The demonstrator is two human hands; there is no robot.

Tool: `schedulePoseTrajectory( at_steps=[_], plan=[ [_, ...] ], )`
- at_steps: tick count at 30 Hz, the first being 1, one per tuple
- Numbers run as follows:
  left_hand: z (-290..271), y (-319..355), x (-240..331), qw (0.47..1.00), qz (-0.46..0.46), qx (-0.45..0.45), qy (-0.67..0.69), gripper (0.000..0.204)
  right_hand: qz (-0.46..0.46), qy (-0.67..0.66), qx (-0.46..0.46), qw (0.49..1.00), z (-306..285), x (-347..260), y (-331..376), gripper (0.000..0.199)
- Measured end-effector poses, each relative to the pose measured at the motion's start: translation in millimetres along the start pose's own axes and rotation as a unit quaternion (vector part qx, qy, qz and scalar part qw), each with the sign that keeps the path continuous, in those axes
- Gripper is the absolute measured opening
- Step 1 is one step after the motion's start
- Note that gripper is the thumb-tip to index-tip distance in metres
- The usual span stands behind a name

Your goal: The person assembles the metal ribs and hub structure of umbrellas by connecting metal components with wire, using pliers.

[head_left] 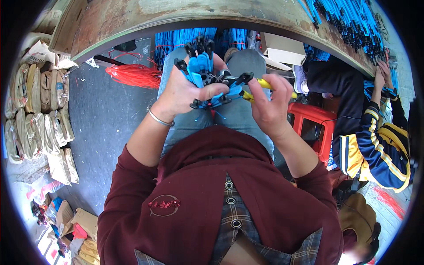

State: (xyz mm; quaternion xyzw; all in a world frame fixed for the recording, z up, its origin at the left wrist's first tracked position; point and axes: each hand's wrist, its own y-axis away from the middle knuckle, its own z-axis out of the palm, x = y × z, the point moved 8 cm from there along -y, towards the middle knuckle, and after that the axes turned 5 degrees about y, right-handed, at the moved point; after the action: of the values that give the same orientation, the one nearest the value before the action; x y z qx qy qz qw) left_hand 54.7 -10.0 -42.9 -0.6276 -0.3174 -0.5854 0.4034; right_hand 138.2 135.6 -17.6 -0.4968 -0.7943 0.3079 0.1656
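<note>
The left hand (183, 90) clenches a bunch of blue parts (201, 73) with black ends, fanned above the lap just under the table edge (176, 26). The right hand (269, 104) grips yellow-handled pliers (260, 86), whose tip touches the bunch. Red strips (134, 75) lie on the floor to the left; a neighbour's hand (380, 77) rests on the table at right.

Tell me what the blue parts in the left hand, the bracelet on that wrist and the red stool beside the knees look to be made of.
Blue parts with black ends, bunched in the left hand: likely moulded plastic, going by the even colour and dull sheen. Bracelet: probably metal, a thin, silvery, shiny ring. Red stool: seemingly plastic, with uniform glossy red and slotted moulded sides.
</note>
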Motion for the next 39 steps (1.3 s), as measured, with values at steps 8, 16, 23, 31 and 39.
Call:
schedulePoseTrajectory(
  at_steps=[8, 16, 23, 31, 39],
  plan=[
    [6.4, 1.1, 11.5, 0.995, 0.013, -0.098, 0.023, 0.032, -0.037, -0.123, -0.215, 0.968, -19.1, 12.2, -38.1, 0.051],
    [32.3, 0.9, 10.8, 0.976, 0.012, -0.216, 0.033, 0.035, 0.211, -0.632, -0.646, 0.373, 43.4, 5.2, 51.1, 0.062],
    [18.4, 1.5, 3.1, 0.984, -0.003, -0.168, 0.058, 0.035, 0.093, -0.536, -0.458, 0.703, 41.3, 14.2, 4.9, 0.064],
    [26.1, -2.7, 9.4, 0.983, -0.01, -0.181, 0.029, 0.033, 0.262, -0.574, -0.652, 0.42, 30.5, 12.9, 44.4, 0.063],
    [26.3, -5.6, 10.8, 0.983, 0.008, -0.182, -0.019, 0.032, 0.145, -0.584, -0.474, 0.643, 37.4, 20.4, 21.1, 0.066]
  ],
)
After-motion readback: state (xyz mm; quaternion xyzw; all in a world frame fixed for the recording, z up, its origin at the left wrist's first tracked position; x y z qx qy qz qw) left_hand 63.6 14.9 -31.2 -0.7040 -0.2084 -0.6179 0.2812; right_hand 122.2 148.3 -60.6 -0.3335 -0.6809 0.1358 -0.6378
